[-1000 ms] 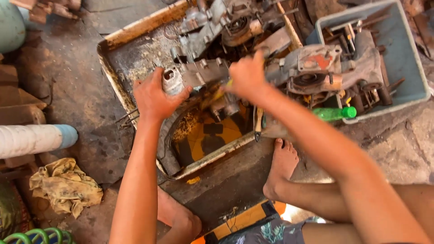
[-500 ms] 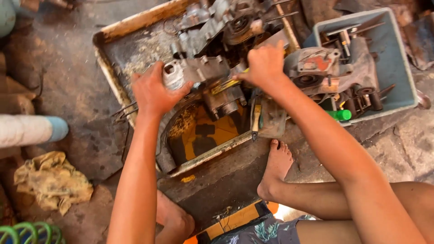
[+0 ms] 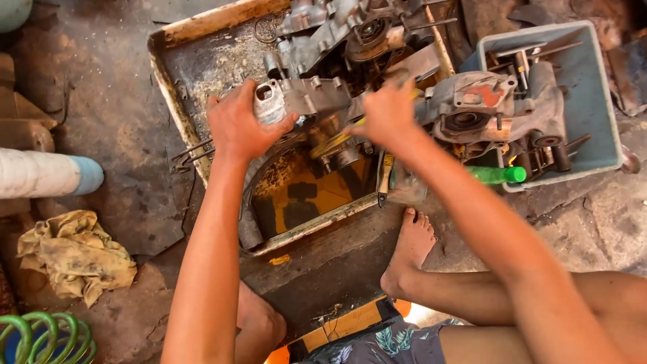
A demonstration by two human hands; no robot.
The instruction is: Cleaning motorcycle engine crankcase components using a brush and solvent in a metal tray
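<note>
My left hand clamps the engine casing above the oily tray; right hand fists a blurred tool; slippery grip risks dropping it.

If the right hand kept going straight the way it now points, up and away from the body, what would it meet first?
Probably the pile of grey engine casings at the far end of the metal tray, just beyond the right hand. Depth is hard to judge from above.
</note>
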